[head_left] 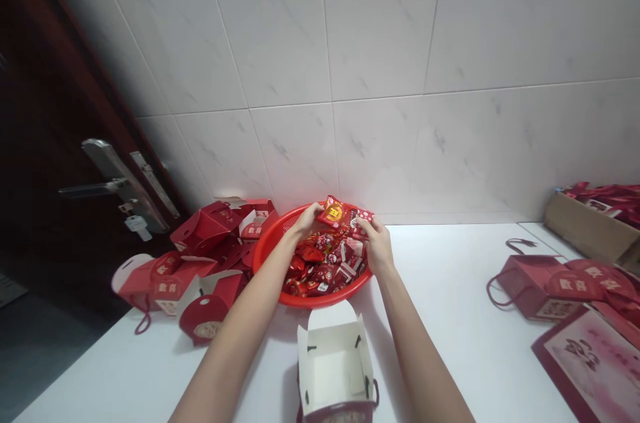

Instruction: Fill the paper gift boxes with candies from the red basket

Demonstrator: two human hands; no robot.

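Both my hands are over a red plastic basket (320, 301) filled with wrapped candies (320, 269). My left hand (307, 219) has its fingers closed on the edge of a red candy packet (334, 211) with a yellow round mark. My right hand (377, 243) pinches a red packet with white dots (361, 219), just right of the other one. The two packets sit side by side above the heap. Between my forearms, on the white table, an open gift box (335, 363) shows its bare white inside, its flaps raised.
Several red gift boxes (200, 283) crowd the table's left side. More closed red boxes (550, 283), a pink printed bag (590, 356) and a cardboard carton (590, 226) with red ribbon lie at right. A tiled wall (380, 143) stands behind; a dark door (55, 143) is at left.
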